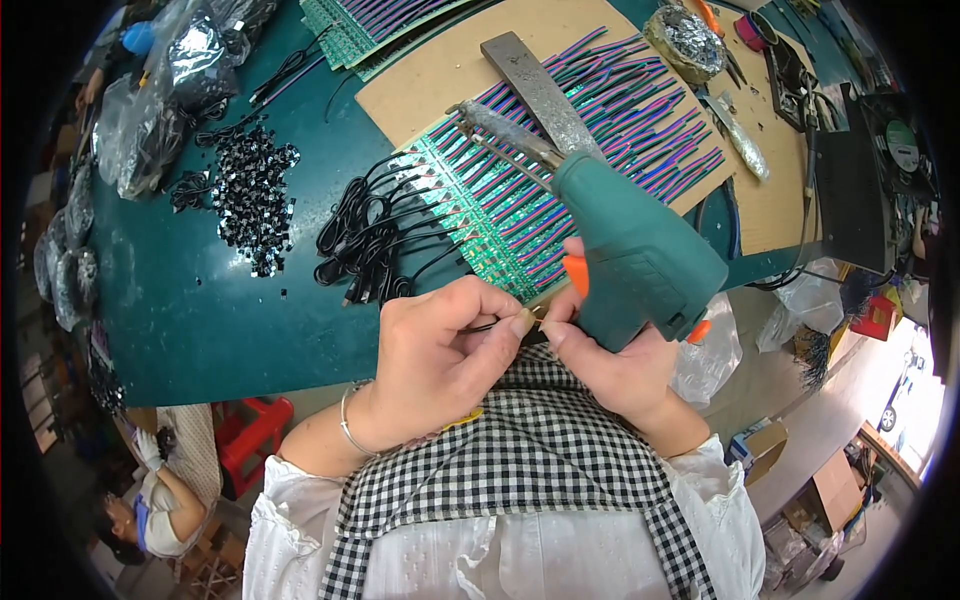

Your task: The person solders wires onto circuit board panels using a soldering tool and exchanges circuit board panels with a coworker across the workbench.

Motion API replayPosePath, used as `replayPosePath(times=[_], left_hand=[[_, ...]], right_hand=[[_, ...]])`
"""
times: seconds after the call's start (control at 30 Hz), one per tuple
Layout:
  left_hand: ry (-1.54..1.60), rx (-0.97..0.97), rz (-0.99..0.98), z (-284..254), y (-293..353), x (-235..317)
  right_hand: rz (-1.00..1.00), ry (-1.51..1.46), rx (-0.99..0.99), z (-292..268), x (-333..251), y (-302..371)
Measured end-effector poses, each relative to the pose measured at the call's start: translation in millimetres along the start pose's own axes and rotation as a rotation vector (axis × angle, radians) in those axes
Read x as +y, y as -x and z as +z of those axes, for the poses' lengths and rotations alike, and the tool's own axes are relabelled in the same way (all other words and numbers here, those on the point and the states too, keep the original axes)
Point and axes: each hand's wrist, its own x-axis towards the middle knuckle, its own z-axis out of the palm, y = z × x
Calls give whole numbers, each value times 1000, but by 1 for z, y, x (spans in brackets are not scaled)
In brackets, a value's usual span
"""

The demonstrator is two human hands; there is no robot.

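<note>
My left hand (445, 345) is closed in a pinch on the end of a thin black cable (480, 326), whose fine wire tips show between the fingertips. Close beside it, my right hand (620, 365) is wrapped around a green soldering gun (645, 255) with an orange trigger, its metal tip pointing up and left. Thumb and forefinger of that same hand meet at the fine wires too. Just beyond both hands lies a green circuit board panel (490, 262) with rows of coloured wires. Several black cables (365, 240) run from its left edge into a coiled bundle.
A metal bar (540, 95) rests across the wires on a brown board (415, 95). A heap of small black parts (255, 195) and plastic bags (150, 130) lie leftward. Far right are a foil-filled round dish (685, 45) and a knife-like tool (738, 138). Another person (170, 510) sits lower left.
</note>
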Motion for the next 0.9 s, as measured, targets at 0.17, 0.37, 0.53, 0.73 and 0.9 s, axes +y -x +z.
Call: replayPosePath(times=[0.17,0.37,0.53,0.73,0.9], left_hand=[[49,-181,-162,-11,-4,3],[167,-154,-127,-5,-3,0],[101,-131,-146,-7,-3,7],[-83,130,-112,-17,-17,-8],[-463,136,2,-18,-32,-16]], right_hand=[[-27,21,-27,-8,2,-3],[-155,69,-89,-6,8,-7],[-137,44,-32,-4,6,-4],[-8,-59,200,-11,-8,3],[-6,-124,293,-29,-10,25]])
